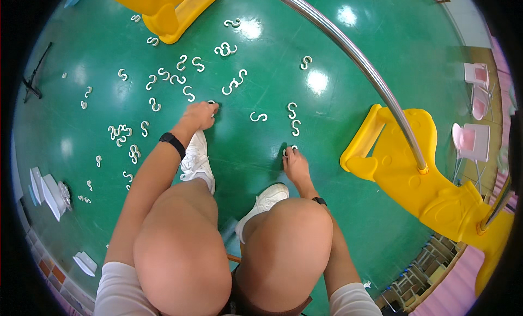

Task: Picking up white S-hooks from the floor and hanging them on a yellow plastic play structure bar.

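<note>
Many white S-shaped hooks lie scattered over the green floor (348,218). My left hand (200,115), with a black band on its wrist, reaches down beside my left shoe. Its fingers are closed on a white S-hook (211,102), mostly hidden by the fingertips. Lower right, in front of my other shoe, my right hand (296,164) pinches another S-hook (294,147) at floor level. Just beyond that hand lie two S-hooks (295,127), one above the other. A single S-hook (259,117) rests between my hands.
Yellow plastic play equipment (406,147) with a curved metal rail (354,52) stands at the right. Another yellow piece (169,24) is at the far left. White and pink chairs (473,139) line the right side. My white shoes (196,158) are close to both hands.
</note>
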